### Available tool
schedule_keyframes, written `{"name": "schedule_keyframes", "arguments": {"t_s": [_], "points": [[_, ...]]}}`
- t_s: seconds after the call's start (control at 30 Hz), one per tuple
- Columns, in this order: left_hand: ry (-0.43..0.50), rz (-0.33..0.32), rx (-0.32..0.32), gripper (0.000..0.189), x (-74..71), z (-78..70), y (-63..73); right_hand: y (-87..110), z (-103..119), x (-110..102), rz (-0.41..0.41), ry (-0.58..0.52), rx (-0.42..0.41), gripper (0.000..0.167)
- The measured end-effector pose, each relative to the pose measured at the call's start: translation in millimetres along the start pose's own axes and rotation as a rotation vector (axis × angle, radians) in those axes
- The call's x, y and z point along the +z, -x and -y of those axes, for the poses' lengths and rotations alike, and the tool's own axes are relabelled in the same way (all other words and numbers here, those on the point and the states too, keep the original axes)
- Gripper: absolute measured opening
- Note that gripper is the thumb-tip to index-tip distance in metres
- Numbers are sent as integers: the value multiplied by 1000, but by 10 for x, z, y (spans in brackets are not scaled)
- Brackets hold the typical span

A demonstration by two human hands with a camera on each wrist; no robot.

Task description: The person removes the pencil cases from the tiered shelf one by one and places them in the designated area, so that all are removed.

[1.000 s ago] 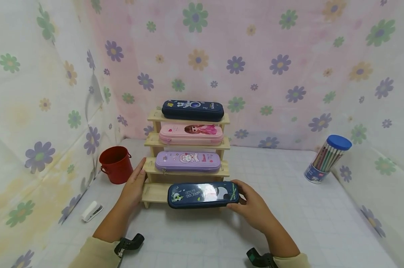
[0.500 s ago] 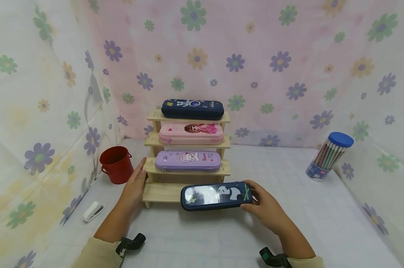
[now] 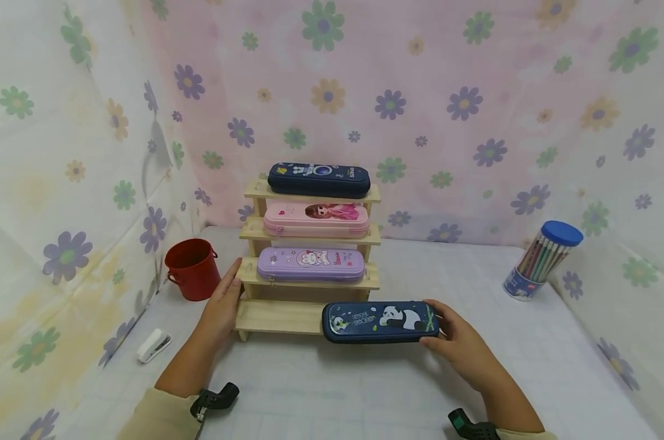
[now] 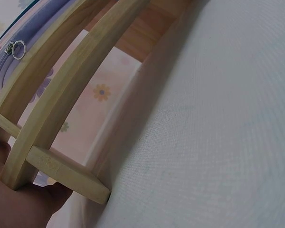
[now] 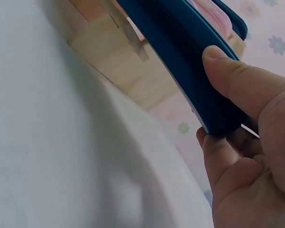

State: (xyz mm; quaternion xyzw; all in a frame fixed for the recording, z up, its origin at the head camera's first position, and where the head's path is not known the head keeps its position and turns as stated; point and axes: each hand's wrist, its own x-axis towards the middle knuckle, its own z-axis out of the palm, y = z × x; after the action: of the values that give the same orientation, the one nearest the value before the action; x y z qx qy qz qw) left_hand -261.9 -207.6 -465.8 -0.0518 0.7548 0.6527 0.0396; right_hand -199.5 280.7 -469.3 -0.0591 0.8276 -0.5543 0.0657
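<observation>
My right hand (image 3: 458, 345) pinches the right end of a dark blue pencil case (image 3: 354, 329) with a panda print. The right wrist view shows the thumb (image 5: 230, 71) on one face of this pencil case (image 5: 180, 52) and the fingers (image 5: 218, 161) at its end. The case sits over the right part of the lowest step of a wooden stepped rack (image 3: 282, 318), reaching beyond its right end. My left hand (image 3: 220, 308) rests along the rack's left side, fingers fairly straight. In the left wrist view it touches the ends of the wooden boards (image 4: 61, 95).
Higher steps bear a purple pencil case (image 3: 310, 264), a pink one (image 3: 315, 220) and a navy astronaut one (image 3: 318, 180). A red bucket (image 3: 192, 270) and a white stapler (image 3: 153, 346) stand left. A pencil tub (image 3: 541, 260) with a blue lid stands far right.
My right hand has drawn the panda pencil case rightward along the lowest step, baring more of that step. It looked slightly tilted midway and is level now. My left hand stays against the rack.
</observation>
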Motion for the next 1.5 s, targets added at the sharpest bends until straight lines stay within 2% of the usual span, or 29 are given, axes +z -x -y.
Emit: {"name": "schedule_keyframes", "arguments": {"t_s": [0.17, 0.47, 0.77, 0.97, 1.3, 1.4, 1.5], "points": [[-13, -11, -8, 52, -7, 8, 24, 18, -68, -83, -5, -31, -33, 81], [2, 10, 6, 53, 40, 7, -22, 106, -154, -262, -35, -27, -3, 81], [19, 4, 1, 52, 37, -25, -33, 121, -172, -442, -65, -22, -21, 83], [16, -2, -17, 52, 20, -25, -21, 167, -170, -557, -81, 7, -2, 84], [17, 8, 5, 53, 17, -22, -11, 199, -271, -785, -103, 33, 28, 85], [17, 9, 7, 53, 15, -22, -6, 173, -308, -832, -102, 16, 52, 88], [12, 5, 5, 53, 17, -18, -11, 111, -362, -867, -77, -54, 61, 89]]}}
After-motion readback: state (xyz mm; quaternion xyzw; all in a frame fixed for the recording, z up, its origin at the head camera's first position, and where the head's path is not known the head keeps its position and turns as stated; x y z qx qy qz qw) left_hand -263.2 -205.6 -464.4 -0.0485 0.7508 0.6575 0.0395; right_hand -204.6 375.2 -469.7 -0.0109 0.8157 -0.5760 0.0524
